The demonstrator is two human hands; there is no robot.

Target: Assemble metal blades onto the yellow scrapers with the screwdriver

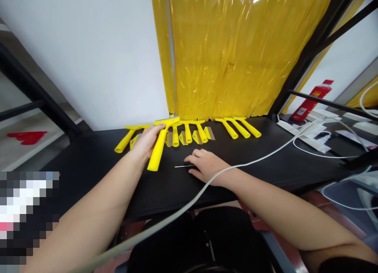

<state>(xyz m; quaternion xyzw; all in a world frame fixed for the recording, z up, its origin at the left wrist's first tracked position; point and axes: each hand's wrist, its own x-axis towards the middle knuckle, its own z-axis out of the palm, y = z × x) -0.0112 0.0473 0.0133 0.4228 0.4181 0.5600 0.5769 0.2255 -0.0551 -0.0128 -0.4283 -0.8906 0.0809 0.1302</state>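
My left hand (pixel 146 141) is closed around the head end of a yellow scraper (pixel 159 149), its hollow handle slanting down towards me. Low over the black table, my right hand (pixel 208 166) is curled around a thin metal rod (pixel 183 166); the rod's tip sticks out to the left and its other end is hidden in the palm. Behind both hands lie several more yellow scrapers (pixel 188 133) in a row, with metal blade pieces (pixel 184 138) among them. One scraper (pixel 124 141) lies left of my left hand, and three scrapers (pixel 240 128) lie together further right.
A white cable (pixel 183 210) hangs across the view in front of my right forearm. On the right are a power strip (pixel 304 137), a red bottle (pixel 313 100) and black frame bars (pixel 315 52). A yellow plastic curtain (pixel 230 56) and white panel (pixel 88 56) back the black table (pixel 265 163).
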